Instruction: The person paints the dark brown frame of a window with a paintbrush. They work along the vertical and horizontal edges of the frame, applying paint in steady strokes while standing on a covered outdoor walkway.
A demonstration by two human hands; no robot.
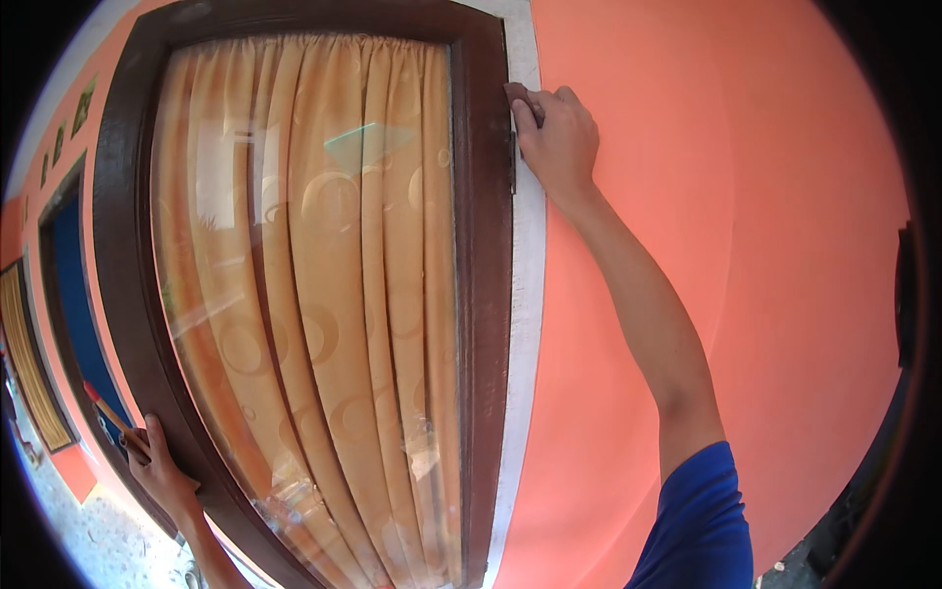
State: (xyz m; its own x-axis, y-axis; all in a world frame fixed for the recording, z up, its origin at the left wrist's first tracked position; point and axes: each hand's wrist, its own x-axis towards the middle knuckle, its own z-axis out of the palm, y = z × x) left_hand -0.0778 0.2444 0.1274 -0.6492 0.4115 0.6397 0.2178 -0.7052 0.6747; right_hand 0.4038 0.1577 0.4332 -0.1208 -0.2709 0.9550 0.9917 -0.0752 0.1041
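Note:
My right hand (561, 137) is raised to the upper right side of the window. Its fingers are closed on a folded piece of brown sandpaper (517, 93), which touches the edge of the dark brown window frame (486, 294) beside the white strip (527, 255). Just below it, a dark hinge (513, 162) shows at the join. Low on the left, my left hand (162, 471) is closed round a thin wooden stick with a red tip (108, 412). That hand is by the frame's left side; part of the stick is hidden by the fingers.
Behind the glass hangs a gathered tan curtain (324, 245). A coral wall (785, 245) stretches to the right. Farther left are a blue door (74, 275) and another curtained window (34, 363). Bright ground (118, 540) shows at the lower left.

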